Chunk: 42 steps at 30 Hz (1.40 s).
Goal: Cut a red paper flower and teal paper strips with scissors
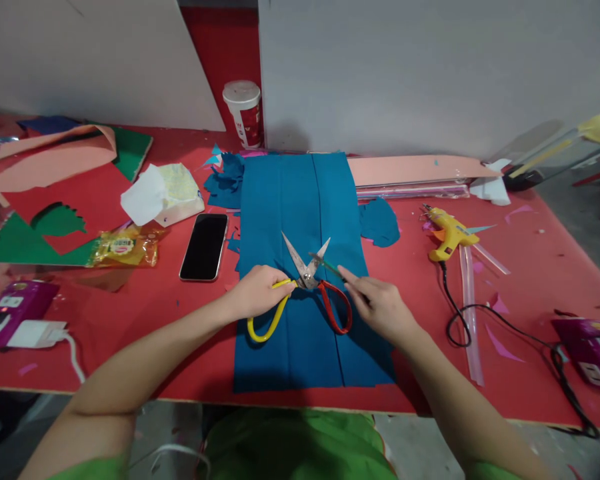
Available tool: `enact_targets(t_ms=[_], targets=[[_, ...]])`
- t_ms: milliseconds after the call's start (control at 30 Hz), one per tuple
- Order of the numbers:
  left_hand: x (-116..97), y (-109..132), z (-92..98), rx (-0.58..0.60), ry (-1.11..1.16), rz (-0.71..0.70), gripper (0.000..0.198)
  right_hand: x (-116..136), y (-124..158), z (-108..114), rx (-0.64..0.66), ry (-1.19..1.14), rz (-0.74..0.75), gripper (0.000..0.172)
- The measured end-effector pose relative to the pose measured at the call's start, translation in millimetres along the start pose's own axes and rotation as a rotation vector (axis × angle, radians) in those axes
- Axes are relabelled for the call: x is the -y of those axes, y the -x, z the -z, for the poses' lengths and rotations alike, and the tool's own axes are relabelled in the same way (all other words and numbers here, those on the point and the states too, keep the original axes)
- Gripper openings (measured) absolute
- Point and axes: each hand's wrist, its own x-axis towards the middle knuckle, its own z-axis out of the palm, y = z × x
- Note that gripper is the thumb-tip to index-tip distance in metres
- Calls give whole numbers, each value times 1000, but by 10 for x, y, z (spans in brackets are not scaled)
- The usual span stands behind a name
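Note:
A large pair of scissors (309,275), one handle yellow and the other red, is spread wide above blue sheets (300,360). My left hand (260,291) is closed around the top of the yellow handle; the red handle hangs free. Between the fingers of my right hand (377,303) is a thin green-handled tool (333,268), its exact kind unclear. Its narrow dark end reaches the right blade near the pivot; whether it touches cannot be told. The blue sheets lie flat in long strips beneath both hands.
Left of the sheets lie a phone (205,247), a yellow packet (127,247) and crumpled blue pieces (226,180). A paper cup (243,115) stands behind. To the right are a yellow glue gun (450,232) with a trailing cord, clear glue sticks (471,320) and a purple power strip (590,353).

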Motion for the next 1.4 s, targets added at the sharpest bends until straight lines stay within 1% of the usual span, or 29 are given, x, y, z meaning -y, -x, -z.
enact_targets(t_ms=[67, 167, 267, 333, 400, 433, 500, 567, 633, 700, 800, 933, 1033, 1067, 1100, 1167, 1200, 1300, 1333, 1400], targets=[[-1, 3, -2, -7, -22, -26, 33, 8, 3, -10, -23, -18, -12, 36], [13, -4, -21, -29, -54, -64, 33, -15, 3, -18, -11, -44, 7, 36], [51, -30, -48, -66, -90, -105, 36, -71, 7, -33, -102, 58, -35, 35], [86, -52, -62, -63, -94, -111, 35, -107, 17, -53, -109, 86, 16, 35], [131, -76, -70, -46, -89, -133, 34, -136, 27, -78, -108, 99, 87, 36], [158, -90, -73, -30, -85, -152, 34, -149, 31, -89, -130, 118, 102, 36], [219, -125, -76, 19, -69, -186, 35, -173, 36, -108, -210, 186, 90, 35], [283, -168, -74, 50, -52, -185, 35, -193, 39, -123, -242, 240, 110, 34], [336, -212, -66, 43, -33, -165, 34, -209, 43, -139, -201, 257, 169, 34], [369, -243, -60, 32, -28, -161, 34, -221, 47, -155, -165, 267, 177, 33], [386, -258, -75, 28, -60, -177, 35, -234, 54, -169, -205, 296, 116, 32], [406, -240, -128, 10, -91, -232, 35, -242, 60, -168, -165, 277, 188, 33], [425, -231, -155, -12, -114, -268, 35, -251, 60, -168, -232, 313, 107, 32], [429, -230, -159, -12, -116, -270, 35, -251, 61, -169, -248, 322, 103, 32], [431, -230, -162, -11, -117, -271, 35, -247, 63, -171, -240, 321, 127, 32], [432, -229, -165, -20, -122, -279, 35, -233, 68, -172, -176, 296, 197, 33], [432, -228, -166, -28, -128, -284, 35, -224, 70, -169, -158, 283, 205, 33], [438, -220, -174, -43, -136, -300, 35, -199, 73, -152, -206, 241, 121, 32], [441, -218, -177, -42, -134, -305, 35, -193, 73, -146, -212, 221, 115, 31], [449, -215, -183, -41, -134, -317, 36, -188, 72, -139, -182, 206, 141, 31]])
